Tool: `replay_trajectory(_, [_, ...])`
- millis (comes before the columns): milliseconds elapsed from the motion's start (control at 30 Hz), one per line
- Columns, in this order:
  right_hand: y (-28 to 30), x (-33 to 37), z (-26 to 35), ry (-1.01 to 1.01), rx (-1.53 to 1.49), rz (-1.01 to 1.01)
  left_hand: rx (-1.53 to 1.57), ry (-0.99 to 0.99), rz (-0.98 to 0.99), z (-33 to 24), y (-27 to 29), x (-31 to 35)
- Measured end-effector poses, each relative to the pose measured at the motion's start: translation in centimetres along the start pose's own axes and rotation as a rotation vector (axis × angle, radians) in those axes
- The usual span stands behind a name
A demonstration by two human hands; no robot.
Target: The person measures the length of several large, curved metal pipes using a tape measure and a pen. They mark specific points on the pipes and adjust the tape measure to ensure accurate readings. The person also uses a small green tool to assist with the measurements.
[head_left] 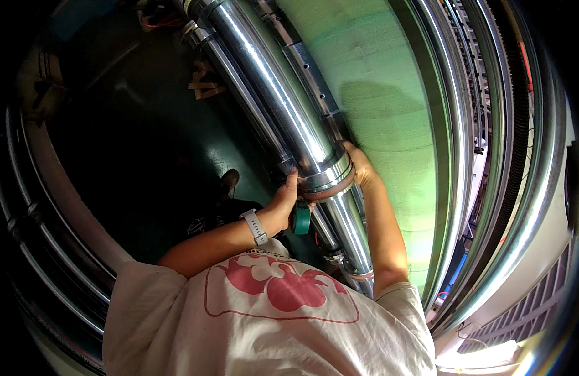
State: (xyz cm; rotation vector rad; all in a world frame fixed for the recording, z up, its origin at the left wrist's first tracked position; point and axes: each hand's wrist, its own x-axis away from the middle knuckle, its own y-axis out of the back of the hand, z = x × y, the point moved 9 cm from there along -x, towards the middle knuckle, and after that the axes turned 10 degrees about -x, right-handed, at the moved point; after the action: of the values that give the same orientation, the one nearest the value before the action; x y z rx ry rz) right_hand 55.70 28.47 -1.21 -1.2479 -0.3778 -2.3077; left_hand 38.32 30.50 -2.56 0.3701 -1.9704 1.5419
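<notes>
A large polished metal roller (283, 100) runs from the upper middle toward my body, with a wide stepped collar (330, 178) at its near end. My left hand (282, 205) grips the collar's left side, thumb up along the edge and fingers curled underneath, mostly hidden. On the other side my right hand (359, 164) clasps the same collar, its fingertips out of sight behind it. A green ring, like a roll of tape (301, 218), hangs just below my left hand; whether my fingers hold it is hidden. A thinner shiny shaft (351, 235) continues below the collar.
A slimmer rod (239, 88) lies left of the roller, and a dark bar with holes (305, 66) lies right of it. Beyond is a broad green sheet (389, 125), bordered by metal rails (458, 156). Wood pieces (206, 81) rest on the dark floor (133, 156).
</notes>
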Motion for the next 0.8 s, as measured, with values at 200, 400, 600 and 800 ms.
replay_trajectory(200, [2.0,-0.9,-0.1,0.107,-0.057,-0.03,-0.002,0.045,-0.038,0.4,0.3,-1.3])
replay_trajectory(400, [3.8,-1.4,-0.9,0.102,-0.103,-0.128,-0.059,0.009,-0.064,-0.9,0.2,-0.4])
replay_trajectory(600, [1.7,-0.9,-1.0,-0.019,-0.091,-0.037,-0.075,0.042,-0.086,-1.1,0.9,-0.1])
replay_trajectory(800, [1.9,-1.5,-1.2,-0.073,-0.082,-0.028,-0.074,0.059,0.042,-0.9,0.6,0.0])
